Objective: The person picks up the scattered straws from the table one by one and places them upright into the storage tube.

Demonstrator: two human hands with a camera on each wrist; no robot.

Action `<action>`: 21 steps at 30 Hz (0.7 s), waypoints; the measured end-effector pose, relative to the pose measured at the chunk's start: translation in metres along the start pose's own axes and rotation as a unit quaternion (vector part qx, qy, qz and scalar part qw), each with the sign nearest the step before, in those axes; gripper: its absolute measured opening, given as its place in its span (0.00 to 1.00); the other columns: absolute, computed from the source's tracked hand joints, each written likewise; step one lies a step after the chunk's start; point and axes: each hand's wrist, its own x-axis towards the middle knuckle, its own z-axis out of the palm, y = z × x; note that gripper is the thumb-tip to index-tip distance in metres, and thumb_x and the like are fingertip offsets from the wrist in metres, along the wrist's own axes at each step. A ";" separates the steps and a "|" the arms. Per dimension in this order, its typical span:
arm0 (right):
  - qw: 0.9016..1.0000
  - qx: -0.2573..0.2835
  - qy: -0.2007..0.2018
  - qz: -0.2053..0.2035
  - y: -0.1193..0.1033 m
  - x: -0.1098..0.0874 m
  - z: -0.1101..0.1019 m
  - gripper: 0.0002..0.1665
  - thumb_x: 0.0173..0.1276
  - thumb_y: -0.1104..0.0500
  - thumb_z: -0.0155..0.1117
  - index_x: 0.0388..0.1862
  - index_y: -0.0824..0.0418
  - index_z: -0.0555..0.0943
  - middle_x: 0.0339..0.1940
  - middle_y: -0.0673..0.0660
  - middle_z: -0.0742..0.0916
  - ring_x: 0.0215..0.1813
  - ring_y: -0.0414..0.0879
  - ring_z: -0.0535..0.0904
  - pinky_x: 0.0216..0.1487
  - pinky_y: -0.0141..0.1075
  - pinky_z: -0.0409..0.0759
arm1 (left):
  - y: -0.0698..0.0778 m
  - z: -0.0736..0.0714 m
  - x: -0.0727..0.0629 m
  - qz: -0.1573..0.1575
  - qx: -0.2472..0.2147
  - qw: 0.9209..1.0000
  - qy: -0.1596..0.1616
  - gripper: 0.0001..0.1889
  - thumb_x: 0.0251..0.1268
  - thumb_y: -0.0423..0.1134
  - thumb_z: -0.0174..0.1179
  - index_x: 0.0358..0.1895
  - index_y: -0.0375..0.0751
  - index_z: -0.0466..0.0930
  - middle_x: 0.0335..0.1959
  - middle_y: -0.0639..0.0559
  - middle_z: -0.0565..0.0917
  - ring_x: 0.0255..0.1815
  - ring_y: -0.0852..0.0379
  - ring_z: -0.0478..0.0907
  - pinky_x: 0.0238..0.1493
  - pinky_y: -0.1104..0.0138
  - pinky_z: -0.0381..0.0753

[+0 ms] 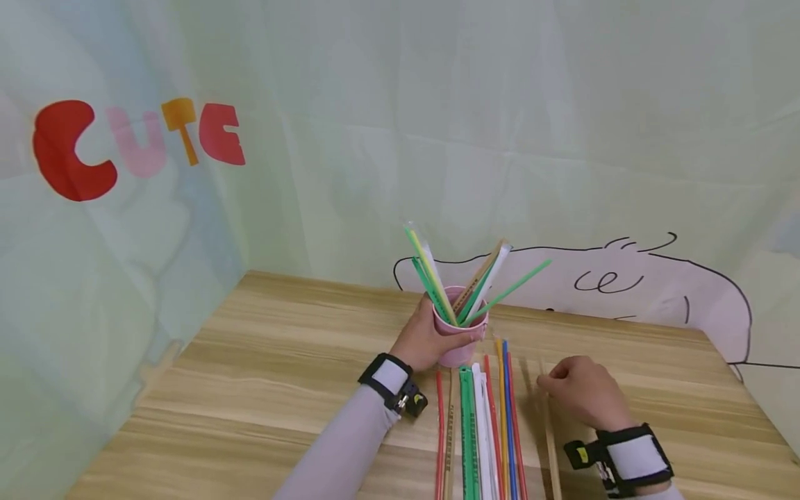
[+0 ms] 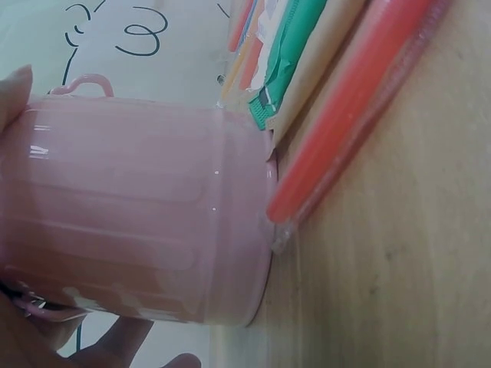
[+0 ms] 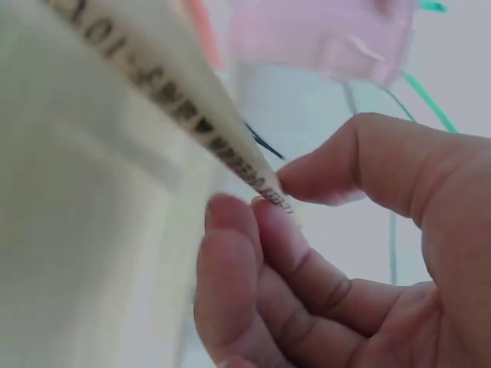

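My left hand [image 1: 420, 342] grips a small pink bucket [image 1: 457, 355] near the back of the table, thumb across its front. Several straws stand fanned out in it, among them a bare green straw [image 1: 521, 282] leaning right and a brown paper-wrapped straw [image 1: 473, 286]. In the left wrist view, the bucket [image 2: 130, 207] shows a small loop on its side, and its base meets the tabletop. To the right, my right hand [image 1: 590, 394] pinches the end of another brown paper-wrapped straw [image 1: 553, 451] between thumb and fingers. Printed lettering runs along this straw [image 3: 188, 115] in the right wrist view.
In front of the bucket lies a row of straws: red [image 1: 440, 423], brown-wrapped [image 1: 450, 437], green-wrapped [image 1: 469, 434], white-wrapped [image 1: 481, 430], orange [image 1: 503, 423] and blue [image 1: 510, 434]. The wooden table [image 1: 281, 361] ends against a printed cloth backdrop [image 1: 375, 139].
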 end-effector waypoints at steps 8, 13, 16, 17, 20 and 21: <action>0.996 0.075 0.043 -0.013 -0.008 -0.008 -0.033 0.13 0.71 0.55 0.62 0.41 0.65 0.83 0.28 0.53 0.90 0.30 0.42 0.84 0.27 0.36 0.72 | 0.001 0.001 0.000 0.016 -0.006 1.000 0.000 0.47 0.56 0.53 0.78 0.77 0.58 0.60 0.72 0.54 0.75 0.75 0.55 0.71 0.78 0.53 0.67; 0.981 0.143 0.128 -0.040 -0.023 -0.014 -0.049 0.14 0.75 0.56 0.61 0.48 0.68 0.81 0.30 0.52 0.90 0.30 0.36 0.85 0.29 0.31 0.81 | 0.001 0.002 0.000 0.021 -0.012 1.000 -0.003 0.47 0.56 0.52 0.78 0.77 0.58 0.61 0.71 0.57 0.75 0.75 0.56 0.71 0.78 0.53 0.66; 0.958 0.210 0.188 -0.054 -0.034 -0.014 -0.059 0.14 0.76 0.57 0.62 0.50 0.68 0.79 0.29 0.44 0.89 0.30 0.32 0.85 0.31 0.29 0.85 | 0.000 0.002 0.000 0.021 -0.010 1.000 -0.004 0.47 0.56 0.52 0.79 0.77 0.59 0.61 0.71 0.58 0.75 0.75 0.57 0.70 0.79 0.53 0.66; 0.949 0.232 0.206 -0.058 -0.038 -0.014 -0.062 0.14 0.76 0.57 0.63 0.50 0.67 0.79 0.29 0.42 0.89 0.30 0.32 0.86 0.31 0.28 0.85 | 0.000 0.001 0.000 0.021 -0.010 1.000 -0.004 0.47 0.56 0.52 0.79 0.76 0.60 0.61 0.71 0.58 0.75 0.75 0.57 0.70 0.79 0.53 0.66; 0.923 0.284 0.253 -0.062 -0.050 -0.012 -0.069 0.11 0.74 0.58 0.65 0.47 0.64 0.79 0.27 0.36 0.88 0.30 0.32 0.87 0.32 0.26 0.85 | -0.001 0.001 0.000 0.018 -0.006 1.000 -0.004 0.47 0.55 0.52 0.79 0.76 0.61 0.61 0.71 0.59 0.75 0.75 0.57 0.70 0.78 0.53 0.66; 0.915 0.296 0.267 -0.063 -0.054 -0.011 -0.070 0.09 0.74 0.58 0.66 0.46 0.62 0.80 0.27 0.36 0.88 0.30 0.33 0.87 0.32 0.26 0.85 | -0.001 0.002 0.001 0.018 -0.004 1.000 -0.004 0.47 0.55 0.52 0.79 0.76 0.61 0.61 0.71 0.59 0.75 0.75 0.57 0.70 0.78 0.53 0.66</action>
